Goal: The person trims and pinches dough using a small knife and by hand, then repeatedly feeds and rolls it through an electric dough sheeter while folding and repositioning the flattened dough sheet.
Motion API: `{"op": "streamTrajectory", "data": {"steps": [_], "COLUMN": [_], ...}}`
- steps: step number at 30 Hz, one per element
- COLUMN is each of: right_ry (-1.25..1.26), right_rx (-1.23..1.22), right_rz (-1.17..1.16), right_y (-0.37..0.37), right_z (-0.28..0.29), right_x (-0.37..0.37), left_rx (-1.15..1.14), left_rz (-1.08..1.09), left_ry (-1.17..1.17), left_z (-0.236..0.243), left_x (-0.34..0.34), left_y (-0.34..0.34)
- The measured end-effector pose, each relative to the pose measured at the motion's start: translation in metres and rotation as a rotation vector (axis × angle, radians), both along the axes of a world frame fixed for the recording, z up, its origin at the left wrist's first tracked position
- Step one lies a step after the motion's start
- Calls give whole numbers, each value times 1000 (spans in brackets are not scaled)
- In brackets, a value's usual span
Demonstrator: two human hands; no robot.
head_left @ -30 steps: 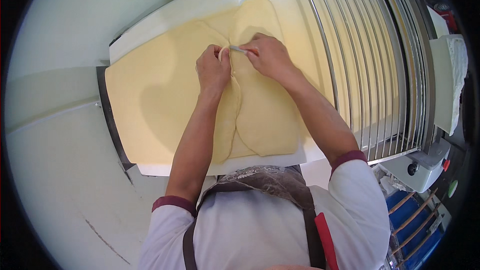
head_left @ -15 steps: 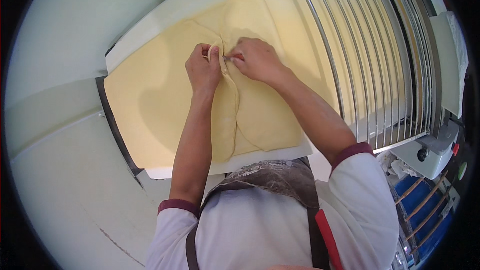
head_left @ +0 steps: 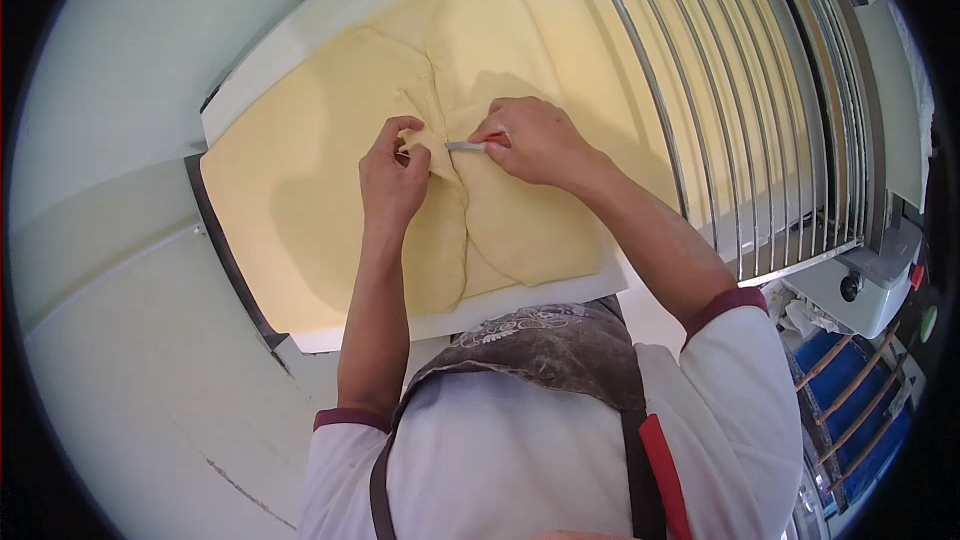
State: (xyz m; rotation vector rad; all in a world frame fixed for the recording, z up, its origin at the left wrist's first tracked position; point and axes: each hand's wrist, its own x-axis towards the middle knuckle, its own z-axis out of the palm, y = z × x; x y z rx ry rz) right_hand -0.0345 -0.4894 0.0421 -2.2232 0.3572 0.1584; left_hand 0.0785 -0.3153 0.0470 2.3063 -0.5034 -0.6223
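Observation:
A large pale yellow dough sheet [head_left: 310, 190] lies with a folded-over flap [head_left: 530, 230] on its right, a seam running between them toward me. My left hand [head_left: 392, 180] has its fingers curled at the seam's left side, with a raised, wrinkled bit of dough at the thumb and forefinger; the exact grip is partly hidden. In my right hand [head_left: 535, 140] is a small knife [head_left: 465, 146], its red handle mostly covered by the fingers. The blade points left, its tip at the seam near my left thumb.
The dough rests on a pale belt [head_left: 420, 325] with a dark end edge [head_left: 225, 240]. To the right, a metal bar guard [head_left: 720, 110] slopes over the belt beside a machine. A blue crate [head_left: 850, 400] with wooden sticks stands at lower right.
Both hands have come a little nearer to me along the seam. The dough edge pinched upright before now lies lower and wrinkled, and more of the knife blade shows.

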Motion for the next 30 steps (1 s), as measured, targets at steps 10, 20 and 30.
{"op": "streamTrajectory", "data": {"steps": [10, 20, 30], "right_ry": [12, 63, 38], "right_rx": [47, 67, 114], "right_rz": [71, 117, 114], "right_y": [6, 15, 29], "right_z": [-4, 1, 25], "right_x": [-17, -38, -104], "left_rx": [-129, -231, -288], "left_rz": [91, 159, 190], "left_ry": [108, 208, 144], "left_z": [4, -5, -13], "left_x": [-18, -21, -22], "left_y": [4, 18, 37]}}
